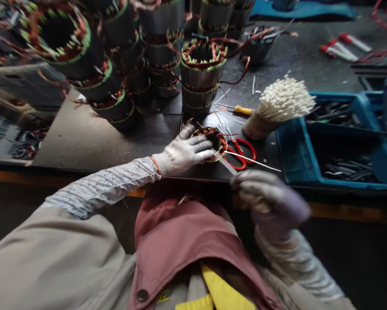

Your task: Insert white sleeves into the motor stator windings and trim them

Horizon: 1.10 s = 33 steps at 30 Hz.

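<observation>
My left hand (187, 150), in a white knit glove, lies on a motor stator (224, 142) wound with copper wire near the bench's front edge. Its fingers reach over the rim towards the bore, the thumb at the left side. My right hand (261, 189), gloved and blurred by motion, is closed in front of the edge. A flat pale strip (226, 164) runs from its fingers to the stator; its exact kind is unclear. Red-handled scissors (252, 150) lie just right of the stator. One thin white cord (261, 162) extends rightward from the stator over them.
Stacked stators (200, 79) stand behind and to the left. A holder (256, 128) full of white sticks (287, 97) stands near blue bins (297, 150) with dark pieces inside. A yellow-handled tool (243, 110) and red-and-white items (345, 48) lie farther back.
</observation>
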Tool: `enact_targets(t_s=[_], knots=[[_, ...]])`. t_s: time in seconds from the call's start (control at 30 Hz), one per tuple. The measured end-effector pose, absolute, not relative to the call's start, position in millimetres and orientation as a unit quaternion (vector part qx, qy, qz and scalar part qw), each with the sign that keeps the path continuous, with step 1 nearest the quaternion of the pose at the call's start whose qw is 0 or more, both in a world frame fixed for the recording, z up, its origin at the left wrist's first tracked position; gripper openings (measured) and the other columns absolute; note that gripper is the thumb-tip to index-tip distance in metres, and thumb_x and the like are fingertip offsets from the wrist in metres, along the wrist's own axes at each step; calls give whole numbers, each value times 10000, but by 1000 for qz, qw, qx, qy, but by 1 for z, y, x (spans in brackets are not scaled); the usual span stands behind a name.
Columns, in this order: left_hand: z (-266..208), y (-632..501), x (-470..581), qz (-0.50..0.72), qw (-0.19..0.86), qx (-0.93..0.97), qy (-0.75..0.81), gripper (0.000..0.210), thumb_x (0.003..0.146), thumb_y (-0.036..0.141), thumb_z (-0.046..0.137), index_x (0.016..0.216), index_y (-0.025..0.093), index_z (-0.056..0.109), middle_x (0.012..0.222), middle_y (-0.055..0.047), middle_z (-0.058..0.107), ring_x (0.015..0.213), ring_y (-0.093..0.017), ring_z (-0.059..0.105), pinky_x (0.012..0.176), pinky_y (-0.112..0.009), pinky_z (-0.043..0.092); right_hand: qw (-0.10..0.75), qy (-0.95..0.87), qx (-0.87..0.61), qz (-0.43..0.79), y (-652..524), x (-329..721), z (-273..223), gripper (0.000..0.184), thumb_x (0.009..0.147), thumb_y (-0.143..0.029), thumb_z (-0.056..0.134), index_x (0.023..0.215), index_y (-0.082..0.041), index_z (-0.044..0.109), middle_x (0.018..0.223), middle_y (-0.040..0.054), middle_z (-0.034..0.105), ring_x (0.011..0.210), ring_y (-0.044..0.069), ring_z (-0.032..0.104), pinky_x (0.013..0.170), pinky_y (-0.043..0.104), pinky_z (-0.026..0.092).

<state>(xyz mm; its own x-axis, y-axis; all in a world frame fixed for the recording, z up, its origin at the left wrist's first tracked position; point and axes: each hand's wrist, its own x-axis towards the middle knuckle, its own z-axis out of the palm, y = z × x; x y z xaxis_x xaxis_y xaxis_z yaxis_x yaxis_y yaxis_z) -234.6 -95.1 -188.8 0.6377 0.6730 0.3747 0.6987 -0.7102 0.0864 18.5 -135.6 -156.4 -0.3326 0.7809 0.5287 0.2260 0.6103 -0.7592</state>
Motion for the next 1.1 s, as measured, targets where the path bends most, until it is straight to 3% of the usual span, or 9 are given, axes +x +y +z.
enact_targets(t_s=[0.07,0.17,0.27,0.37,0.6,1.1], knots=[[-190,-96,-230,-172,36,-906,-384,261,919,199,528,1160,206,627,1113,-90,701,1103,-233,621,1091,-520,331,469,-774,-302,299,-173,17,-185,244,824,-99,627,996,-268,661,1038,23,709,910,179,701,689,303,610],[-190,-92,-225,-142,11,-893,-428,405,867,254,617,1252,136,569,950,-104,726,958,-226,666,1079,-481,358,485,-749,-334,305,-201,14,-219,363,807,-21,615,1079,-260,643,1126,43,694,1003,188,686,814,342,615],[-188,-89,-222,-136,-11,-879,-458,451,846,309,648,1261,154,558,989,-99,718,975,-222,656,1084,-466,344,480,-742,-327,335,-202,11,-232,337,809,-22,614,1056,-248,657,1111,42,703,1044,195,673,917,380,581],[-185,-90,-222,-128,-33,-880,-456,328,884,306,595,1197,208,596,1007,-60,716,960,-194,658,1088,-451,325,484,-721,-336,364,-195,11,-232,314,818,-23,603,1030,-244,671,1063,38,718,998,173,689,892,326,589],[-182,-91,-223,-158,-79,-865,-469,317,889,316,591,1185,205,598,1017,-52,716,951,-194,661,1079,-449,315,487,-696,-364,382,-181,1,-231,294,806,-30,623,980,-255,698,1002,12,735,923,139,705,835,242,598],[-186,-92,-223,-178,-93,-852,-483,310,886,330,598,1169,207,621,1016,-57,717,969,-205,659,1087,-473,322,506,-684,-373,371,-186,3,-232,271,798,-46,635,977,-235,707,1000,34,738,918,177,711,827,300,614]])
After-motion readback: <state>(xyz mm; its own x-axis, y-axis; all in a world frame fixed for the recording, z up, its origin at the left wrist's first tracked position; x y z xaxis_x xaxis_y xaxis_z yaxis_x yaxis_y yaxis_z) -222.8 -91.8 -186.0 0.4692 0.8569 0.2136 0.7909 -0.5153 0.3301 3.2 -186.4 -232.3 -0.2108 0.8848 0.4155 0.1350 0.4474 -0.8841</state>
